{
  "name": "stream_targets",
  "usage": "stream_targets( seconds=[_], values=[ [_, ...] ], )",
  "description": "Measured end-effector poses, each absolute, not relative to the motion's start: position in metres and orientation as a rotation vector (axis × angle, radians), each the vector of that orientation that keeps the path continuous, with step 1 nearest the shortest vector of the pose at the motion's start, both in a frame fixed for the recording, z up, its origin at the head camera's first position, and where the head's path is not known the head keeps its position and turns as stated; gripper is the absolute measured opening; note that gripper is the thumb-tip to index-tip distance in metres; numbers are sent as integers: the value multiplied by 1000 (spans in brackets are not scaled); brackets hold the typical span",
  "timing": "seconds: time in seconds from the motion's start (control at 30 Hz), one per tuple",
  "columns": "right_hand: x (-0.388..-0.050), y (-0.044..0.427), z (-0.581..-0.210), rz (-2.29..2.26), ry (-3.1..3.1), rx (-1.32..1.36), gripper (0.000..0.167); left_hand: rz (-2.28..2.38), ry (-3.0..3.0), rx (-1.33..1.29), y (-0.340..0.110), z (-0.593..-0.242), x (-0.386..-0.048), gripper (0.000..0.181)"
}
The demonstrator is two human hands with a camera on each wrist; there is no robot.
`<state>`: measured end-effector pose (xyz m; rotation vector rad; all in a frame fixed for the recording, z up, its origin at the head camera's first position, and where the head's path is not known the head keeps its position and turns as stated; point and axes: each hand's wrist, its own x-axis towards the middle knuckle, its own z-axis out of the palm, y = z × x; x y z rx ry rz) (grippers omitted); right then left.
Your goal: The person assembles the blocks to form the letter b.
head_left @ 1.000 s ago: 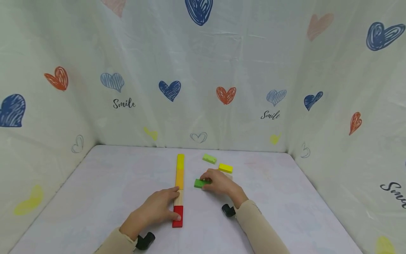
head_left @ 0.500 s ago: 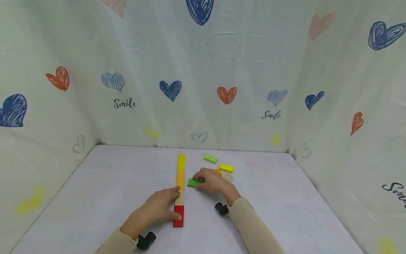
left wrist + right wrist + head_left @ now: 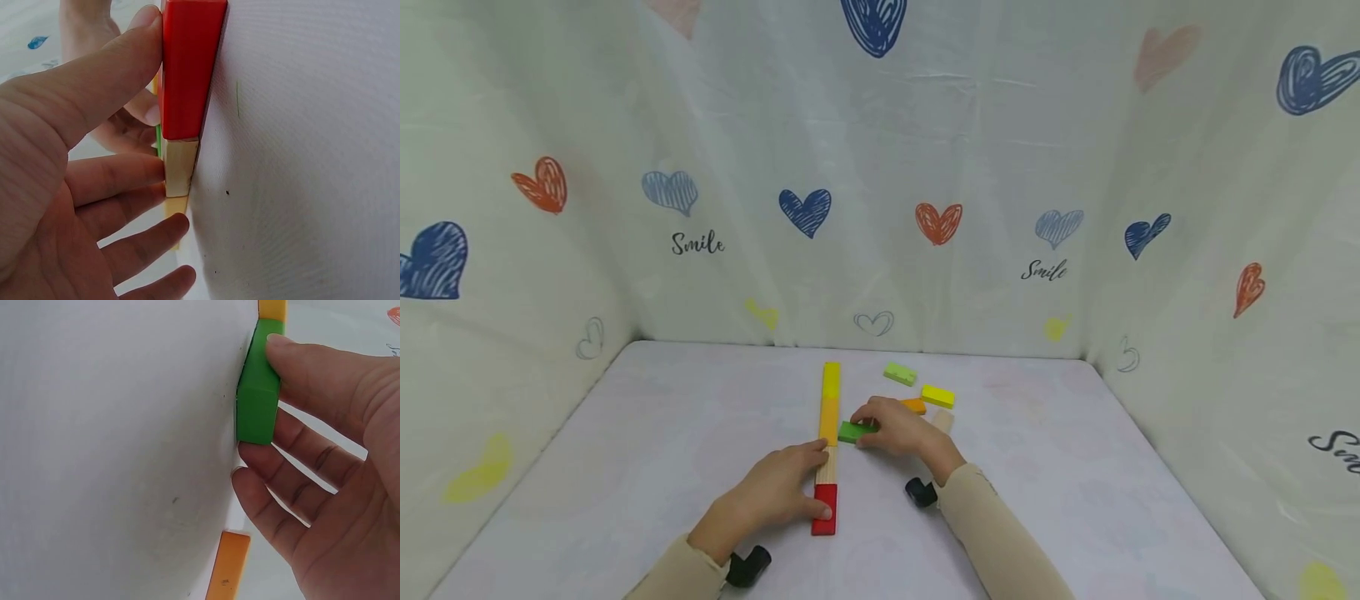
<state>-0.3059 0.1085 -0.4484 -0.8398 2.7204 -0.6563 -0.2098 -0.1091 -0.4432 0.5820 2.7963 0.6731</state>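
Note:
A straight row of toy blocks lies on the table, running away from me: a red block (image 3: pixel 824 508) nearest, then a plain wooden block (image 3: pixel 825 468), an orange-yellow block (image 3: pixel 829 417) and a yellow block (image 3: pixel 831 377). My left hand (image 3: pixel 767 493) rests along the row's left side. Its thumb touches the red block (image 3: pixel 194 69), and the forefinger reaches the wooden block (image 3: pixel 180 165); the fingers are fairly straight. My right hand (image 3: pixel 895 429) pinches a green block (image 3: pixel 257 390) between thumb and fingers. The green block lies crosswise, its left end at or very near the orange-yellow block's side.
Right of the row lie a light green block (image 3: pixel 900 373), a loose yellow block (image 3: pixel 937 396), an orange block (image 3: pixel 913 406) partly behind my right hand and a pale wooden block (image 3: pixel 943 420). A curtain (image 3: pixel 880 150) with printed hearts stands behind the table (image 3: pixel 1060 467).
My right hand has slid the green block leftward to the row, uncovering the orange and pale wooden blocks. The left hand stays on the row.

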Motion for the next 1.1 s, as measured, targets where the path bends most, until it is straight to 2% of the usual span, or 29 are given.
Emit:
stream_targets(
  seconds=[1.1],
  values=[
    [-304, 105, -446, -653, 2702, -818, 34, 673, 2790, 573, -109, -442, -209, 78]
  ],
)
